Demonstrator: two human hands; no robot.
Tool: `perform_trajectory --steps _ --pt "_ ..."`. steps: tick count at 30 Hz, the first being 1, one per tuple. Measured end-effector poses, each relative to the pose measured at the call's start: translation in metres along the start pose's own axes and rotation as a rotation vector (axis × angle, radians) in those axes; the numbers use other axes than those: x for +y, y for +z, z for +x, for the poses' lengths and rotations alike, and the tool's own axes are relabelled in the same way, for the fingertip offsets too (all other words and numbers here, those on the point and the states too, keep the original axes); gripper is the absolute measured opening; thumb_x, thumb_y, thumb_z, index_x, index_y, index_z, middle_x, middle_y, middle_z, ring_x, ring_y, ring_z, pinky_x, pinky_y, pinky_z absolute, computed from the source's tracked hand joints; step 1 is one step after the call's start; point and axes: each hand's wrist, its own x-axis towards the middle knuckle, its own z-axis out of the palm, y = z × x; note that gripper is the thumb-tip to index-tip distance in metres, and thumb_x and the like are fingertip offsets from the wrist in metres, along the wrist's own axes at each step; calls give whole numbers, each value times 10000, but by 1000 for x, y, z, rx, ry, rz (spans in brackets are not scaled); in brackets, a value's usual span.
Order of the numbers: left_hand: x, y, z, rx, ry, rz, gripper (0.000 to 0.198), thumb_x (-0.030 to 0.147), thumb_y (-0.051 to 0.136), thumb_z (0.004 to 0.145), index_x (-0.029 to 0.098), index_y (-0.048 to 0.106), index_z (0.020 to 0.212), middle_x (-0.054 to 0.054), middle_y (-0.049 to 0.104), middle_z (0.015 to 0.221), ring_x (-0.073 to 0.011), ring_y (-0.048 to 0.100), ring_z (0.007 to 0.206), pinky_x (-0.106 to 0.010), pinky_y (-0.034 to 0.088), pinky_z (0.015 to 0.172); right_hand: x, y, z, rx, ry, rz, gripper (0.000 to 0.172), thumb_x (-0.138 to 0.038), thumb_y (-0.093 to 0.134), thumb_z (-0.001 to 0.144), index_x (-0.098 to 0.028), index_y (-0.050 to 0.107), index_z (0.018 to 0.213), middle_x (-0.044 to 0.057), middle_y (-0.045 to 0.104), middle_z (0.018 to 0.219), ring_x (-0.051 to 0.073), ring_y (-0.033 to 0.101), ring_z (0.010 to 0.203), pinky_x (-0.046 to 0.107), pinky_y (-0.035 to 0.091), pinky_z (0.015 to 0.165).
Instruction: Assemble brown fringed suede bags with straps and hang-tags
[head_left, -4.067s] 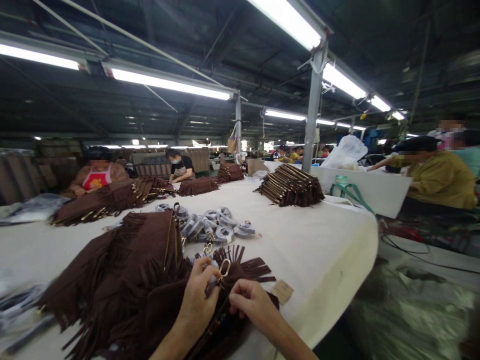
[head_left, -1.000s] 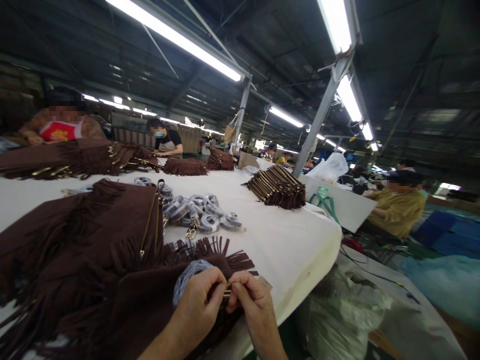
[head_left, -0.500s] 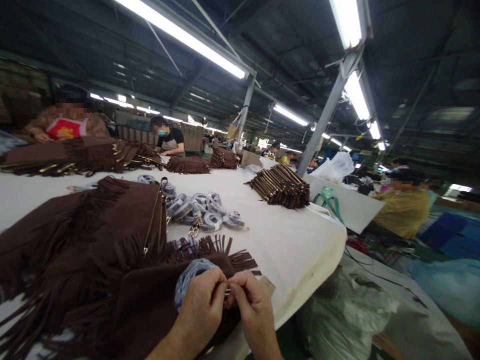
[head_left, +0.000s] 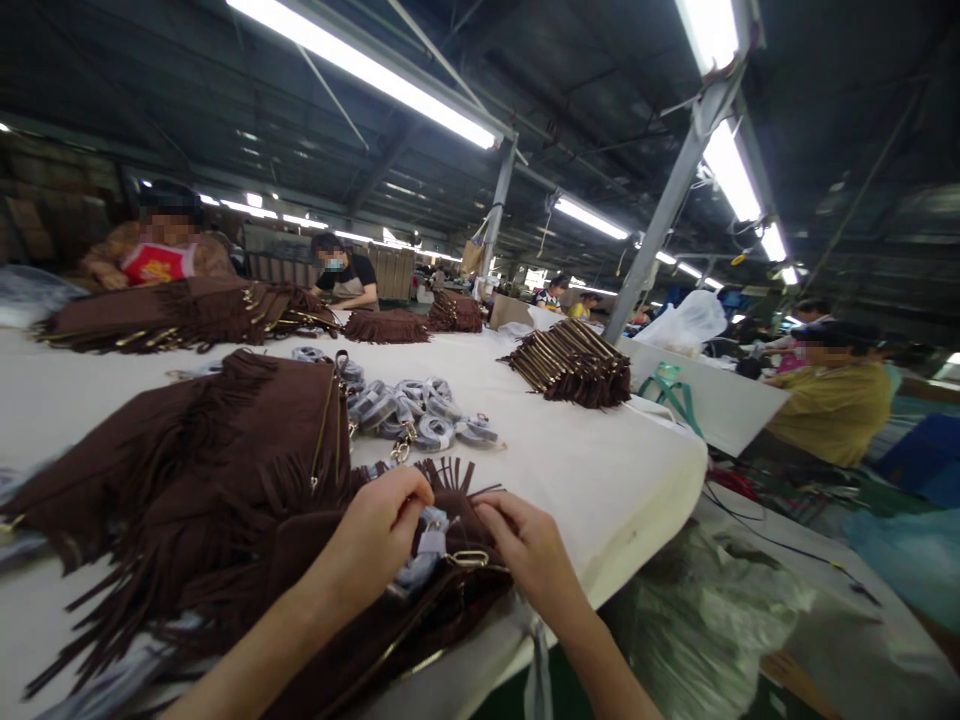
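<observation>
A dark brown fringed bag (head_left: 300, 570) lies at the near edge of the table, its gold zipper (head_left: 397, 645) facing me. Over it, my left hand (head_left: 382, 530) is closed, fingertips pinched at a plastic-wrapped strap coil (head_left: 430, 545). A gold metal ring (head_left: 466, 559) shows just right of that coil. My right hand (head_left: 532, 550) is closed too, thumb and forefinger pinching the bag's brown upper edge. Below my right wrist a thin grey strip (head_left: 538, 670) hangs down. The exact spot under my left fingertips is hidden.
More wrapped strap coils (head_left: 409, 410) with gold clasps lie beyond my hands. Another fringed bag (head_left: 277, 420) is at left. A stack of zippered brown pieces (head_left: 570, 362) sits farther back. Co-workers sit across the table and at right. A plastic sack (head_left: 712, 610) stands beside the table.
My hands have moved apart, from close together over a small metal piece. The coil is lower between them, and the bag's zipper and gold ring now show. The view has shifted slightly.
</observation>
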Motion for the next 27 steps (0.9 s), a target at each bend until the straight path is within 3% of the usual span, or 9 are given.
perform_trajectory --steps 3,5,7,10,13,17,19,22,27 --pt "11 -4 -26 -254 35 253 206 138 403 851 198 576 758 -25 638 785 -173 585 737 -272 435 693 -23 9 28 -213 -49 -186 187 -343 599 866 -202 718 899 62 734 864 236 660 846 335 475 785" --pt "13 6 -48 -412 -14 439 166 153 458 843 202 615 873 -49 668 912 -204 614 828 -298 460 740 -35 21 43 -295 -62 -183 232 -332 791 679 -192 723 850 60 729 814 266 660 829 344 477 754" --pt "10 20 -64 -470 -76 608 240 154 516 821 204 619 1033 -82 657 1080 -249 610 976 -345 476 826 -42 26 51 -336 -86 -163 325 -253 863 545 -183 720 828 50 722 807 275 655 842 337 480 742" --pt "3 29 -72 -424 -117 780 365 72 452 847 197 591 1160 -110 633 1186 -268 586 1081 -400 468 908 -42 11 48 -332 -141 -87 296 -173 778 637 -189 700 922 11 706 865 212 644 848 282 482 753" --pt "0 18 -62 -417 -118 835 378 -2 362 854 179 626 1054 -105 675 1076 -264 632 1011 -409 493 866 -31 -21 25 -201 -180 77 247 -141 625 751 -187 643 994 9 670 947 173 629 874 246 496 746" --pt "2 -8 -31 -352 -107 770 237 128 402 930 192 629 955 -74 709 982 -266 687 908 -376 525 758 -11 -41 -31 212 -285 284 263 -108 595 756 -227 605 990 14 621 921 181 620 839 256 518 684" --pt "6 -17 -14 -313 -63 749 187 204 447 942 199 633 920 -65 718 977 -265 691 907 -367 518 768 -3 -34 -59 332 -431 179 301 -74 589 767 -235 592 1021 37 612 959 193 618 887 278 530 727" --pt "18 -22 5 -315 5 720 196 240 473 939 204 634 835 -52 729 930 -263 687 902 -354 504 765 0 -9 -82 377 -655 -23 298 -44 565 780 -202 577 1032 83 608 979 206 617 898 303 544 752" --pt "31 -18 8 -295 72 664 210 232 467 938 208 614 790 -30 718 888 -231 671 855 -322 484 743 -24 35 -67 506 -761 -238 274 -37 469 824 -175 592 1026 89 605 868 206 592 812 311 540 677"
